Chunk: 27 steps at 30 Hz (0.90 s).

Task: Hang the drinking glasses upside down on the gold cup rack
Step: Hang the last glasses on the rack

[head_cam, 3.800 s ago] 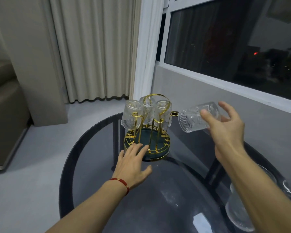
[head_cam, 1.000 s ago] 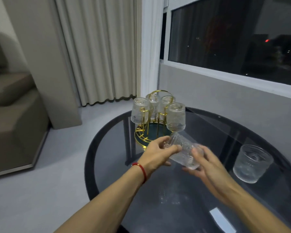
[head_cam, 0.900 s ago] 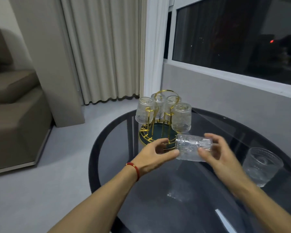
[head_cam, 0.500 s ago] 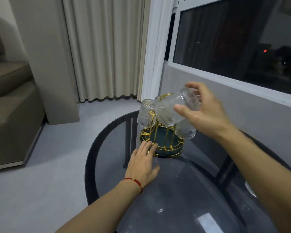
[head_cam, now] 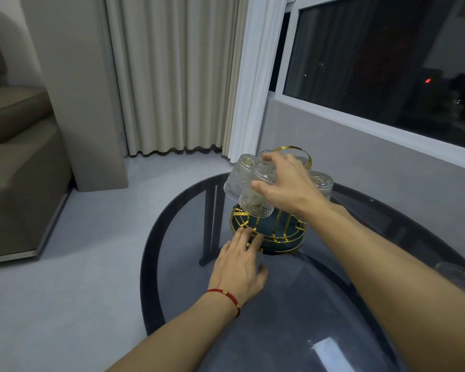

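The gold cup rack (head_cam: pixel 273 238) with a dark green base stands on the round dark glass table (head_cam: pixel 293 312). Several patterned clear glasses hang upside down on it. My right hand (head_cam: pixel 285 187) grips the base of one upside-down glass (head_cam: pixel 258 201) at the rack's front left, mouth down over a peg. Another hung glass (head_cam: pixel 236 181) is just left of it, and one more (head_cam: pixel 321 185) shows behind my wrist. My left hand (head_cam: pixel 239 267) lies flat on the table, fingertips touching the rack's base rim.
One more glass (head_cam: pixel 459 277) stands on the table at the far right, partly hidden by my right forearm. A window wall runs behind the table, curtains hang at the back, and a sofa sits at the left across the floor.
My right hand has turned the glass mouth down and lowered it onto the rack's front left. My left hand stays flat against the rack's base.
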Available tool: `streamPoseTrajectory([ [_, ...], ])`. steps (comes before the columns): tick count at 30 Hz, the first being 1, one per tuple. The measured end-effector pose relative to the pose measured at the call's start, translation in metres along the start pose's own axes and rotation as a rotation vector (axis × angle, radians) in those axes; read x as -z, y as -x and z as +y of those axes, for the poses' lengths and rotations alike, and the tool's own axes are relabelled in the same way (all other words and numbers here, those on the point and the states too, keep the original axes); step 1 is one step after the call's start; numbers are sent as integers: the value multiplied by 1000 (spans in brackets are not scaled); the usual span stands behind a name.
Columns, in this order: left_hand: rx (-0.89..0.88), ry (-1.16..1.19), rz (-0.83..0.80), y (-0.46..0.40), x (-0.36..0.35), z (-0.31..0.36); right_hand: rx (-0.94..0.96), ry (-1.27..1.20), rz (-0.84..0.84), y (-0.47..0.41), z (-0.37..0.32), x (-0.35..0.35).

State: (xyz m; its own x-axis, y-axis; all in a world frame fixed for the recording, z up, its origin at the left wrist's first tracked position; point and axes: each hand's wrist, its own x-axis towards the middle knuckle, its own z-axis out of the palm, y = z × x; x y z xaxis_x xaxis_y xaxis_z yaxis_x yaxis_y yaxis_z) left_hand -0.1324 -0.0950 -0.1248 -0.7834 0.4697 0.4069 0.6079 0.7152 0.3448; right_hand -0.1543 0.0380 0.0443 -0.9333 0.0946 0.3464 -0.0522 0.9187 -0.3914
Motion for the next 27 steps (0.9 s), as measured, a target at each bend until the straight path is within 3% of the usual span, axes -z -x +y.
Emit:
streamPoseTrajectory([
  [7, 17, -14, -15, 0, 0, 1, -38, 45, -2, -1, 1, -11],
  [19, 63, -67, -107, -1, 17, 13, 2, 357, 50, 21, -5, -27],
  [27, 121, 21, -109, 4, 38, 58, 98, 288, 79, 49, 9, -18],
])
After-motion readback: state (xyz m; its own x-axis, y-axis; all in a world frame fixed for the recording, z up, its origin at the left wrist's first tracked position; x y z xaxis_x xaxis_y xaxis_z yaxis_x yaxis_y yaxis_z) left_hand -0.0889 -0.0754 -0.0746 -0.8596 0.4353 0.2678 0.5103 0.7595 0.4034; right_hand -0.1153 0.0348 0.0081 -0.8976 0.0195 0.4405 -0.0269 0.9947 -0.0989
